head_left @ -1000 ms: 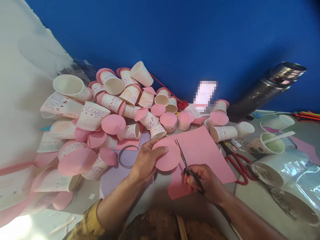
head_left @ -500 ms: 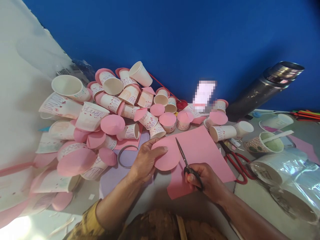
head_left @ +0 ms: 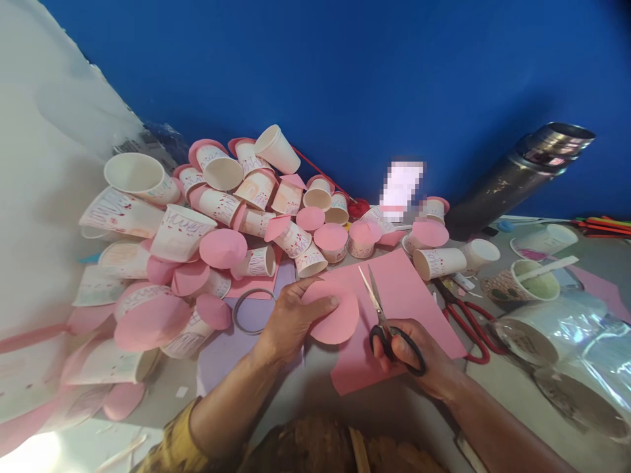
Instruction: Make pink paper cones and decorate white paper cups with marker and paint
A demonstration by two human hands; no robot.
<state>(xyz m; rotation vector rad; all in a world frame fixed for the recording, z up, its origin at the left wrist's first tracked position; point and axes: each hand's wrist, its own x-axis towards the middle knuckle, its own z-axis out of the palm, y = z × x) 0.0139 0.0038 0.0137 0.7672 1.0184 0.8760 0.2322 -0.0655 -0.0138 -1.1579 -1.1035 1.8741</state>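
Observation:
Between the thumb and fingers of my left hand (head_left: 290, 315) is a round pink paper disc (head_left: 340, 320), held flat above the table. My right hand (head_left: 414, 355) grips black-handled scissors (head_left: 377, 302), thumb and fingers in the loops. Their blades are slightly parted and point up and away, just right of the disc and apart from it. Under the scissors lies a larger sheet of pink paper (head_left: 409, 282) with a cut-away lower left corner. A grey ring (head_left: 235, 315) rests on lilac paper (head_left: 221, 355), left of my left hand.
Paper cups (head_left: 182, 230) with pink paper pieces are heaped at the left and back. Red-handled scissors (head_left: 476, 325), a patterned cup (head_left: 503, 284) and plastic-wrapped cups (head_left: 552, 335) stand right. A dark flask (head_left: 513, 180) leans against the blue wall (head_left: 315, 72).
The scissors have moved right, away from the disc's edge, and their blades have parted. My left hand has shifted the disc slightly right and turned it a little.

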